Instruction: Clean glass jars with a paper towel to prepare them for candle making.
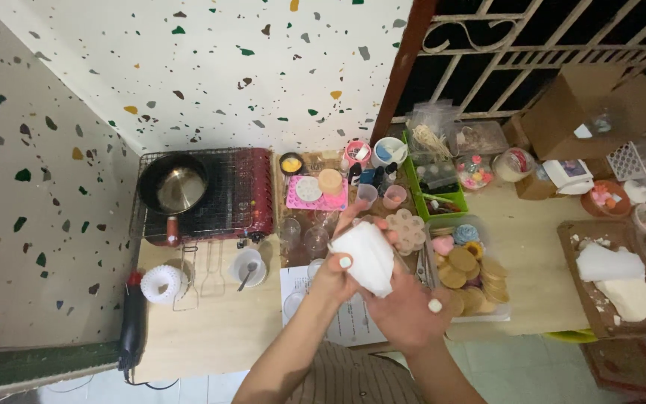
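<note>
Both my hands hold one white, rounded block-like object (368, 256) above the middle of the wooden table (218, 329). My left hand (338, 271) grips its left side with fingers curled over the top. Underneath, my right hand (405, 310) cups it from below and the right. Directly beneath the hands lies a white printed sheet (353, 325). A round beige mould with several holes (407, 230) sits just beyond the object.
A red portable stove (252, 191) with a wire rack and a black pan (173, 185) stands at the back left. A pink mould tray (315, 196), cups, a green bin (435, 202), round wooden discs (472, 280) and white chunks on a board (614, 277) crowd the right. A black tool (133, 322) lies at the left edge.
</note>
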